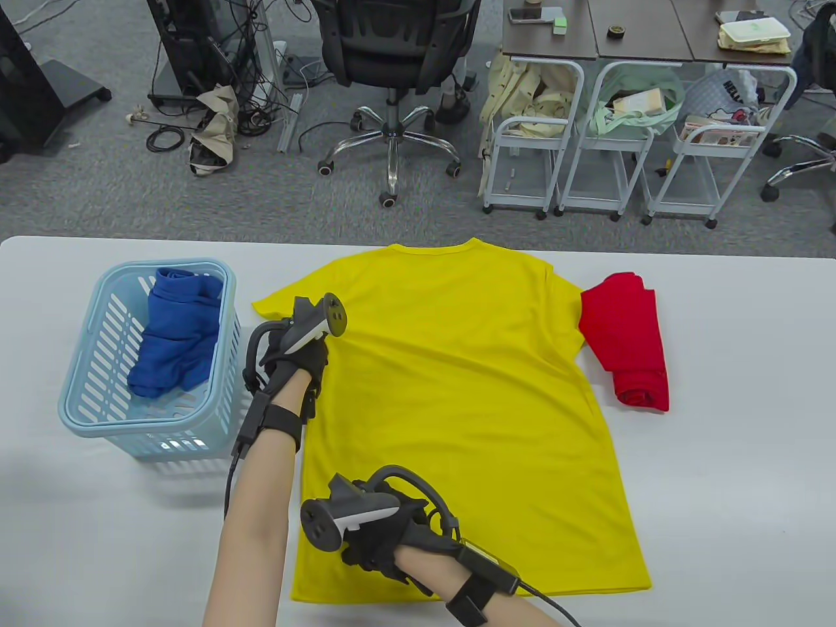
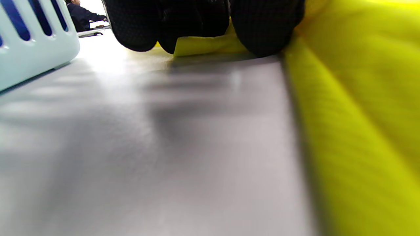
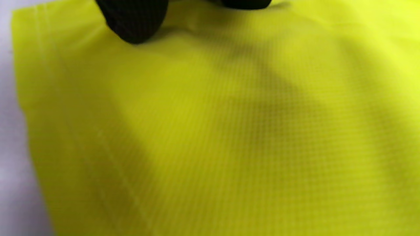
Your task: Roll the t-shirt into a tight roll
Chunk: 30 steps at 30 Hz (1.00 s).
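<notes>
1. At the far left of the white worktop [image 1: 78, 535] stands your light blue slatted laundry basket [image 1: 85, 398], with a crumpled blue garment [image 1: 173, 333] inside it.
2. Just right of the basket, your left hand [image 1: 297, 362] sits on the left side of the yellow t-shirt [image 1: 470, 405], below its left sleeve. In the left wrist view its gloved fingertips [image 2: 265, 29] come down at the shirt's edge, with a lip of yellow cloth showing between them; whether they pinch that cloth or only press on it, I cannot tell.
3. The yellow t-shirt lies spread flat in the middle of the worktop, collar at the far edge and hem toward you. Nothing of it is rolled yet.
4. Your right hand [image 1: 379, 542] rests on the shirt's near left corner, close to the hem. In the right wrist view a fingertip [image 3: 133, 19] touches the flat cloth beside the stitched hem; the fingers' curl is hidden, so I cannot tell if the hand grips the cloth.
5. To the right, touching the shirt's right sleeve, lies a folded red garment [image 1: 630, 343].
</notes>
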### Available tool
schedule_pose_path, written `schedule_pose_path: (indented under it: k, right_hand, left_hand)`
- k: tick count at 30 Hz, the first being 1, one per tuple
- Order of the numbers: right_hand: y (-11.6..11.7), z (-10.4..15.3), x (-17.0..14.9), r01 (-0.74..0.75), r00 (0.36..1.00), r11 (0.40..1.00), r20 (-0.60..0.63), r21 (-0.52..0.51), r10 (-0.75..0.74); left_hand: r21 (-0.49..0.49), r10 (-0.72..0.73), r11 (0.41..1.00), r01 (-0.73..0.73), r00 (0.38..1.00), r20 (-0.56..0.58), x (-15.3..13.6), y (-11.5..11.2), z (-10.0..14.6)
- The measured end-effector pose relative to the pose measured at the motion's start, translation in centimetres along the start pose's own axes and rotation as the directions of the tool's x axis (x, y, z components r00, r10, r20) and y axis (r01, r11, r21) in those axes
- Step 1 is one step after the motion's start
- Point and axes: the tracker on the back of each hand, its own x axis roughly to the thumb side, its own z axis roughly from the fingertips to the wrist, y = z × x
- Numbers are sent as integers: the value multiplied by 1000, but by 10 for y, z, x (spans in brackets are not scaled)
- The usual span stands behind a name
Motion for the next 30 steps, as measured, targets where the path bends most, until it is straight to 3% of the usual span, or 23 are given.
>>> schedule_pose_path:
  k: [6, 10, 14, 18, 20, 23, 26, 30]
  right_hand:
    - [-2, 4, -8, -19, 1000, 993, -13, -113, 18]
    - [-4, 17, -25, 62, 998, 990, 1, -125, -63]
    - [-18, 44, -45, 170, 985, 966, 38, -196, -166]
    - [-37, 65, -58, 340, 939, 904, 147, -261, -311]
    - [-45, 72, -60, 402, 912, 867, 216, -295, -350]
    - [-55, 87, -63, 406, 910, 833, 253, -376, -329]
    - [-61, 99, -67, 445, 889, 809, 301, -384, -346]
    - [-56, 105, -73, 491, 861, 789, 345, -368, -375]
  left_hand:
    - [63, -36, 997, 37, 999, -9, 11, -3, 3]
    - [91, 44, 995, -41, 999, -29, 12, 3, 10]
    - [126, 123, 985, -116, 991, -44, 12, 26, 18]
    - [187, 178, 968, -170, 984, -27, 15, 56, 33]
    - [237, 251, 940, -245, 968, 3, 16, 72, 41]
    - [229, 444, 869, -440, 895, 37, 8, 95, 50]
    - [306, 338, 895, -324, 941, 6, 0, 116, 61]
    - [271, 321, 912, -307, 947, -6, 5, 115, 65]
